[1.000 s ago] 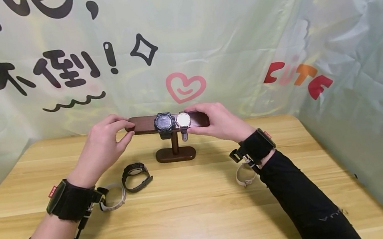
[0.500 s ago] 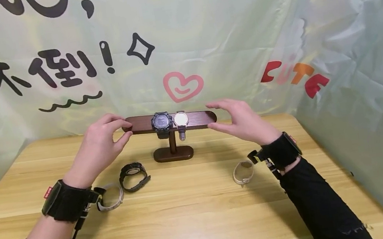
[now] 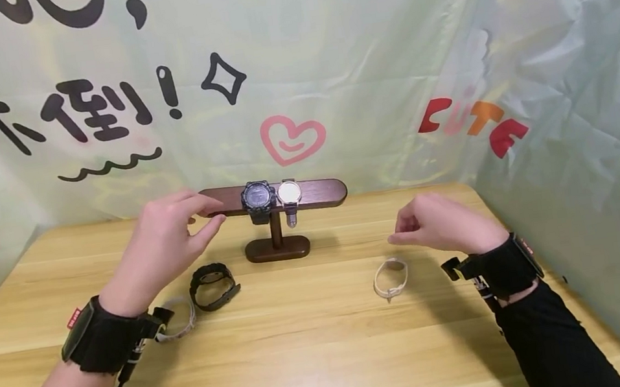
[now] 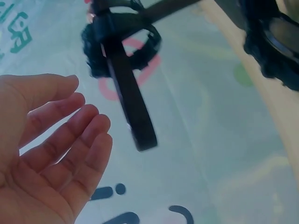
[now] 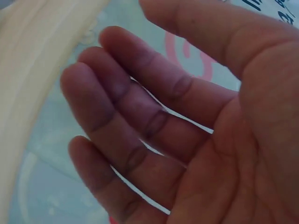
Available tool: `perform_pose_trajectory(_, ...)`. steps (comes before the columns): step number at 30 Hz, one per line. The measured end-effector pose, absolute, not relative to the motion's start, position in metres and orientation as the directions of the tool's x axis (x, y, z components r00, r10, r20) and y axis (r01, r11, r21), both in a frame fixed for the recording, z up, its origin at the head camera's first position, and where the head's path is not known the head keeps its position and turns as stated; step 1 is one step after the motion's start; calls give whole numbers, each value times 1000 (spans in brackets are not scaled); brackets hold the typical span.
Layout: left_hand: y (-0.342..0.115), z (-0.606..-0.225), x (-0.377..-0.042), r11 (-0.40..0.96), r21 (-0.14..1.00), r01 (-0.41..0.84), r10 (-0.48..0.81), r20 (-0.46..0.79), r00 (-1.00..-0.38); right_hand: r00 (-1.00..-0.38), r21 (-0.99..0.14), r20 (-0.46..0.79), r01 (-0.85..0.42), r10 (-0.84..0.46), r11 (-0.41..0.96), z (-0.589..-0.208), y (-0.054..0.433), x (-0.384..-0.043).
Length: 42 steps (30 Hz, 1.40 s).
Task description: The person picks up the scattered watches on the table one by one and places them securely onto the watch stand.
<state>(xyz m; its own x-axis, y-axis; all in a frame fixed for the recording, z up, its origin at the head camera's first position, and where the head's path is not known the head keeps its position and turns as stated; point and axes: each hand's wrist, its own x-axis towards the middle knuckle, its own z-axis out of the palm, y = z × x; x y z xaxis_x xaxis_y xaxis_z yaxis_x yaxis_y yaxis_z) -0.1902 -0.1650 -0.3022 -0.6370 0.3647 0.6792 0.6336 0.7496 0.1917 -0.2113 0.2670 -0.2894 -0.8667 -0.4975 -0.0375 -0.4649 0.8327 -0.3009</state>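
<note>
A dark wooden watch stand [image 3: 318, 193] stands upright at the back of the table. Strapped on its bar, side by side near the middle, are a chunky dark digital watch [image 3: 257, 195] and a round watch with a pale face [image 3: 289, 192]. My left hand [image 3: 170, 244] is by the bar's left end with loosely bent fingers; in the left wrist view a gap separates the fingers from the bar [image 4: 133, 107]. To the right of the stand, my right hand [image 3: 446, 221] hovers above the table, and its palm [image 5: 219, 168] holds nothing.
On the wooden table [image 3: 306, 344], a black watch [image 3: 215, 304] lies left of the stand's base. A pale-strapped watch [image 3: 184, 332] is partly hidden behind my left wrist gear. Another pale watch [image 3: 391, 291] lies at the right. A printed cloth [image 3: 376, 67] hangs behind.
My right hand has left the bar's right end and moved right, down and toward me. My left hand stays near the left end, its fingers drawn slightly off the bar. Both watches remain on the stand.
</note>
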Motion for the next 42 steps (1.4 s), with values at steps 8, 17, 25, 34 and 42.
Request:
perform_pose_trajectory(8,-149,-301,-177,721,145,677,439,661,-609,-855,-320,-119,-448,-504,835,-304,275,-210)
perform_pose_trajectory(17,-133,-303,-167,685,78,725,520,645,-560,-863,-339,-187,-393,-470,855,-315,278,-207)
perform_pose_trajectory(25,-124,-307,-163,642,26,766,593,617,-518,-855,-341,-199,-398,-479,852,-323,282,-206)
perform_pose_trajectory(34,-113,-316,-160,606,50,794,636,568,-522,-853,-333,-219,-392,-474,858,-333,283,-210)
perform_pose_trajectory(42,-106,-326,-159,583,27,812,666,557,-496,-850,-327,-213,-403,-482,855,-339,280,-211)
